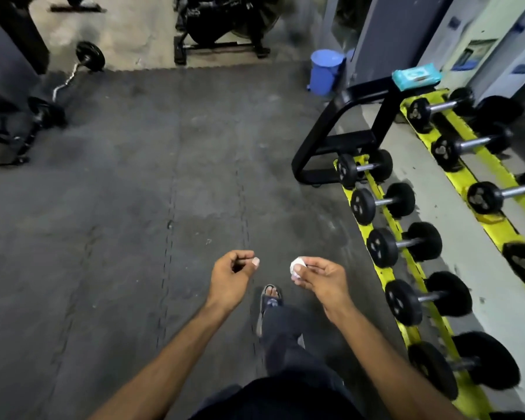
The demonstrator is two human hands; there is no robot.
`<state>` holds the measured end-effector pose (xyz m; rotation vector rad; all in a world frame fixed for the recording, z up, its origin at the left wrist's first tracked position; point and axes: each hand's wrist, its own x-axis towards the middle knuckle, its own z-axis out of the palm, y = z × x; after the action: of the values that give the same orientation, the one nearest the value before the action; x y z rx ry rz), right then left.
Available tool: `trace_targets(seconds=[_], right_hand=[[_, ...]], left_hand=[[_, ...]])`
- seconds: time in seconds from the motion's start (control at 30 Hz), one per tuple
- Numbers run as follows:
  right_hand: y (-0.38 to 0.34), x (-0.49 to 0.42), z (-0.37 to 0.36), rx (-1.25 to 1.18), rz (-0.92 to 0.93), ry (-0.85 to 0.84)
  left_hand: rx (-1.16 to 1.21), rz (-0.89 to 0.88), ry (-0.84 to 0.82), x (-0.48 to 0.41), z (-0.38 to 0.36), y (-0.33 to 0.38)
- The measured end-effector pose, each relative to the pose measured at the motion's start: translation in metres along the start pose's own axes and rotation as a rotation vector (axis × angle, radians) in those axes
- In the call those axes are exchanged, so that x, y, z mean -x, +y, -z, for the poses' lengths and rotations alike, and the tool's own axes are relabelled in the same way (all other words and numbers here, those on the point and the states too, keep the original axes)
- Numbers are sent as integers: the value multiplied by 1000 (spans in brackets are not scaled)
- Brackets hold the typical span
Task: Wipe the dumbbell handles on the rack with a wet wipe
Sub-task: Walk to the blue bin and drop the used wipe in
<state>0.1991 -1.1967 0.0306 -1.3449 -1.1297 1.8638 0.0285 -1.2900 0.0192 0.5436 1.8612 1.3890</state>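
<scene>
White and crumpled, the wet wipe (296,266) sits pinched between the thumb and fingertips of the right hand (322,278), bunched at the thumb tip. The left hand (232,272) is loosely curled, holding nothing, just beside it. Both hover over the dark floor mat (134,192), left of the yellow dumbbell rack (385,213).

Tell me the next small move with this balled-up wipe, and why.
Probably swing the right hand, pinching the crumpled white wipe, right to the nearest steel dumbbell handle on the yellow rack; both hands hover over the floor, touching no handle.
</scene>
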Motion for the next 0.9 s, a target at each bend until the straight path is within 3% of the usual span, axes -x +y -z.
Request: trace_targets(seconds=[0.47, 0.9], right_hand=[[-162, -304, -121, 85, 54, -125], [-273, -579, -274, 64, 74, -29]], left_hand=[[72, -9, 84, -330, 0, 123], [42, -23, 39, -652, 36, 216]])
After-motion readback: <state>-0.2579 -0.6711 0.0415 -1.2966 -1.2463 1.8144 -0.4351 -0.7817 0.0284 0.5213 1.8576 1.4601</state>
